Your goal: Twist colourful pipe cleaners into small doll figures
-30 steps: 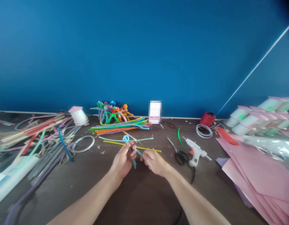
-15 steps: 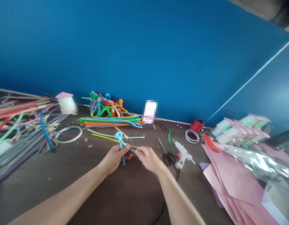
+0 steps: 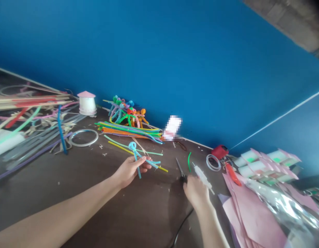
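Note:
My left hand (image 3: 130, 169) pinches a light blue pipe-cleaner figure (image 3: 132, 146) with a looped top and several loose ends. Behind it on the dark table lie a yellow stem (image 3: 163, 168) and a pale green stem (image 3: 115, 142). Over the handles of the black scissors (image 3: 179, 167) is my right hand (image 3: 197, 189), its fingers curled down and partly hidden. The scissors' blades point away from me. Just beyond that hand lies a white glue gun (image 3: 202, 175), partly covered by it.
Bundled colourful stems (image 3: 130, 132) and small pipe-cleaner figures (image 3: 128, 113) sit near the blue wall. A silver ring (image 3: 83, 138) and a white pot (image 3: 87, 104) are at the left. Pink sheets (image 3: 255, 210), a red roll (image 3: 219, 151) and a green piece (image 3: 189, 162) are rightward.
My right hand has let go of the light blue stem and moved right, onto the scissors' handles. My left hand still holds the figure. The view has tilted and shifted.

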{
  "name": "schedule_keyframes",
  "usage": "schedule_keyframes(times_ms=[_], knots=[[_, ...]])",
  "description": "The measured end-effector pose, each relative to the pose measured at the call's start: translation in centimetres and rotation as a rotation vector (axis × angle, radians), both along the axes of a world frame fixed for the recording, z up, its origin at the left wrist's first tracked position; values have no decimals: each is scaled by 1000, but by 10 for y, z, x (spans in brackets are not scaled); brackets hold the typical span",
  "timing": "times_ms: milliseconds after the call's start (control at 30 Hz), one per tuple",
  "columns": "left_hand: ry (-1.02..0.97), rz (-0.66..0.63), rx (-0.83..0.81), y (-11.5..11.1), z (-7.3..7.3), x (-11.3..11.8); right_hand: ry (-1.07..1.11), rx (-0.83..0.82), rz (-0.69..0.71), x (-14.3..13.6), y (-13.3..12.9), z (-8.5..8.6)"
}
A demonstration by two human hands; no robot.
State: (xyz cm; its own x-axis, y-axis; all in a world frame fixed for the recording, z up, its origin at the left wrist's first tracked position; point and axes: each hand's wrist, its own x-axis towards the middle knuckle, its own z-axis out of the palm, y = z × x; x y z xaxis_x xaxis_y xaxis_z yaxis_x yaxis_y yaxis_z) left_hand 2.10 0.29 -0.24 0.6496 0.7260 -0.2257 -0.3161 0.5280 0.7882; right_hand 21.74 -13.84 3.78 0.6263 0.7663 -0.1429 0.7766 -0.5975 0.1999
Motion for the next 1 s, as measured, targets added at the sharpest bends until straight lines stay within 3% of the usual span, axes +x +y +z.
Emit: schedule_keyframes(times_ms=[133,233,367,467,733,1000], knots=[[-20,16,-51,0,4,0,178,190,-57,-1,-1,-8],[-30,25,-79,0,5,-1,698,449,-175,-8,-9,-12],[-57,23,-100,0,3,0,1519,880,-266,-42,-20,-24],[-68,29,-131,1,3,1,1805,967,-344,-74,-20,-33],[-96,55,-148,4,3,1,1934,912,-272,-118,-11,-43],[-122,59,-153,3,1,2,1605,1032,-228,-96,-9,-25]])
